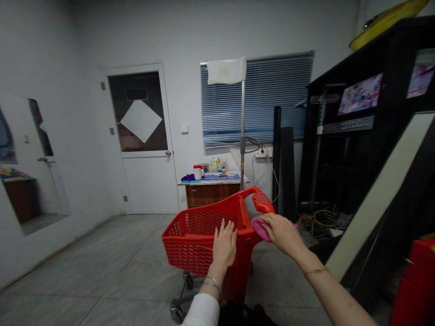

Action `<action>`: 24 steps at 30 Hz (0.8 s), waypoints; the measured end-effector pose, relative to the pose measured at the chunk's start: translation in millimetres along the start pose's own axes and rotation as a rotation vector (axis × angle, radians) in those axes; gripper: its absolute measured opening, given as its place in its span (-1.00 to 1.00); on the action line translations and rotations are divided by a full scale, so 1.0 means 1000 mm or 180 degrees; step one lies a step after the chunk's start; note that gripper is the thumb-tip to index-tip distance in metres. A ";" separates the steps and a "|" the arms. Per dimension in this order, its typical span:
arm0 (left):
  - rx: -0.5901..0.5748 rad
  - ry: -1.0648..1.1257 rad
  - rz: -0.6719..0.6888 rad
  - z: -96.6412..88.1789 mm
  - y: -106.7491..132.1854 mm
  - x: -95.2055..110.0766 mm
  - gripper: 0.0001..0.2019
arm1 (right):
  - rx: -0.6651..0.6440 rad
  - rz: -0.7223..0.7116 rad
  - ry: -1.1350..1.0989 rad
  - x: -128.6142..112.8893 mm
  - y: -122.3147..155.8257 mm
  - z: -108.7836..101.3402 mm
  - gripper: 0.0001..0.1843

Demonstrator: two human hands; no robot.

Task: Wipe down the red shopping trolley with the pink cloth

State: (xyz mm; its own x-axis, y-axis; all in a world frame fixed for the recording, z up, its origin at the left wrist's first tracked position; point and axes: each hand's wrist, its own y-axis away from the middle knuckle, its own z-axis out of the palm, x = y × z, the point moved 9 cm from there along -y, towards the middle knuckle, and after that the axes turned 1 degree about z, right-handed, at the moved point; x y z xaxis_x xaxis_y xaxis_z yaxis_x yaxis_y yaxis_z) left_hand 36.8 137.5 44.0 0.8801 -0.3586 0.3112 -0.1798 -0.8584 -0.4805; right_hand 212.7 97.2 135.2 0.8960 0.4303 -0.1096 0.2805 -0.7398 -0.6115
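A red plastic shopping trolley (193, 240) on wheels stands on the grey floor right in front of me. My left hand (224, 244) rests with fingers stretched out over the basket's near rim. My right hand (280, 231) is closed on a pink cloth (260, 227) and presses it against the base of the trolley's red handle (262, 201). A bracelet sits on each wrist.
A small wooden table (210, 189) with bottles and a jar stands under the blinds, beside a white door (144, 149). A tall metal pole (242, 131) with a white cloth rises behind the trolley. A black shelving unit (356, 149) and tangled cables (322, 219) fill the right.
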 end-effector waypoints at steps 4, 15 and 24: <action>0.0095 0.0028 0.0006 0.001 -0.001 0.004 -0.48 | 0.0084 0.0282 -0.0221 0.027 0.003 -0.013 -0.65; -0.0105 0.0264 -0.0497 -0.046 0.012 -0.086 -0.51 | -0.0137 -0.0289 -0.0647 -0.087 0.003 -0.011 -0.69; 0.0032 -0.0221 -0.0014 -0.107 0.022 0.002 -0.46 | -0.0222 -0.0256 -0.0630 -0.052 -0.071 0.007 -0.66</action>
State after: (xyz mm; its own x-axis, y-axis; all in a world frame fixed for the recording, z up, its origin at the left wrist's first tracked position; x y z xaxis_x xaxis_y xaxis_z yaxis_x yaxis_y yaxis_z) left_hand -12.1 78.4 121.9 0.9093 -0.3282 0.2559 -0.1718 -0.8561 -0.4875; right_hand 143.2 131.4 178.8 0.7867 0.5773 -0.2187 0.3776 -0.7302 -0.5695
